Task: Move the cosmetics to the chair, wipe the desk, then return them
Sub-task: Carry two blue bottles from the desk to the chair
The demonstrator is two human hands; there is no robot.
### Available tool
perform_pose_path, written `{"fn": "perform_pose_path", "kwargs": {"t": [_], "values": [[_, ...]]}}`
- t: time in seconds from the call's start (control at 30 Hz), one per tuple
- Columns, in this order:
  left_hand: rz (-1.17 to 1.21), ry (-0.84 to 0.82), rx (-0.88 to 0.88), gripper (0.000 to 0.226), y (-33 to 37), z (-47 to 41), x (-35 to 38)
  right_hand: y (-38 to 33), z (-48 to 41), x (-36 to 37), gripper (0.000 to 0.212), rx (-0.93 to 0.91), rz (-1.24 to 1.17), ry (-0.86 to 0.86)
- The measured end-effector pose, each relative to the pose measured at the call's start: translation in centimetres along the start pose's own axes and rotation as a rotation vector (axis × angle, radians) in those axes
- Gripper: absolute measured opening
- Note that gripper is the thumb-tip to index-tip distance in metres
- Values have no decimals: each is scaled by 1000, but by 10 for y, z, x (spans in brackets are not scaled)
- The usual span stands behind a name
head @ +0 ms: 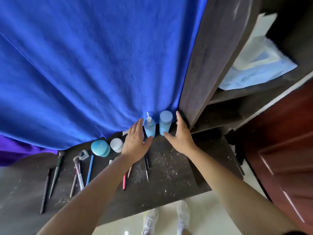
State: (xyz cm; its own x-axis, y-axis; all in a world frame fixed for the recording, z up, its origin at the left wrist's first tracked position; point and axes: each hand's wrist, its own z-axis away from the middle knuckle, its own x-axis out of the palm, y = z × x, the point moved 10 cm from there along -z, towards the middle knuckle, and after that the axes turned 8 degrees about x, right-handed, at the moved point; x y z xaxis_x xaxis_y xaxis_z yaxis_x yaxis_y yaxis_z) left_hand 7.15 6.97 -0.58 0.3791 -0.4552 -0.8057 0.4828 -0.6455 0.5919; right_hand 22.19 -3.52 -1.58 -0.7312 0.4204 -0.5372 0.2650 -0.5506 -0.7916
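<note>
Head view, looking down over a dark, dust-speckled wooden tabletop (169, 180) backed by a draped blue cloth (84, 65). At the back edge, standing upright side by side: a pale blue pump bottle with a clear nozzle (149, 127) and a pale blue cylindrical bottle with a flat cap (165, 122). Left hand (135, 141) spread flat, fingers together, just beside the pump bottle and perhaps touching it with the thumb; right hand (182, 134) open and cupped on the far side of the capped bottle, thumb tip near its base. Neither hand closed on anything; both bottles bracketed between the palms.

Further left on the tabletop: a round teal compact (100, 148), a small white jar (116, 145), several makeup brushes (78, 168), a blue pencil (89, 170) and a pink pencil (124, 182), lying loose and well apart. No chair in view.

Judged as the clearing stage, barely begun, with every cosmetic on the tabletop. Best done by closing one hand round each bottle low on its body, lifting straight up to spare the cloth behind, keeping the pump bottle upright. Worth watching: the narrow pump bottle tipping if nudged at the top, and the thin pencils rolling when gathered.
</note>
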Motion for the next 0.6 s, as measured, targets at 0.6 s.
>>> {"fn": "perform_pose_path", "kwargs": {"t": [0.6], "values": [[180,60,-186,46,-4,30,8,31,36,-9,65,-45,-79,58]]}}
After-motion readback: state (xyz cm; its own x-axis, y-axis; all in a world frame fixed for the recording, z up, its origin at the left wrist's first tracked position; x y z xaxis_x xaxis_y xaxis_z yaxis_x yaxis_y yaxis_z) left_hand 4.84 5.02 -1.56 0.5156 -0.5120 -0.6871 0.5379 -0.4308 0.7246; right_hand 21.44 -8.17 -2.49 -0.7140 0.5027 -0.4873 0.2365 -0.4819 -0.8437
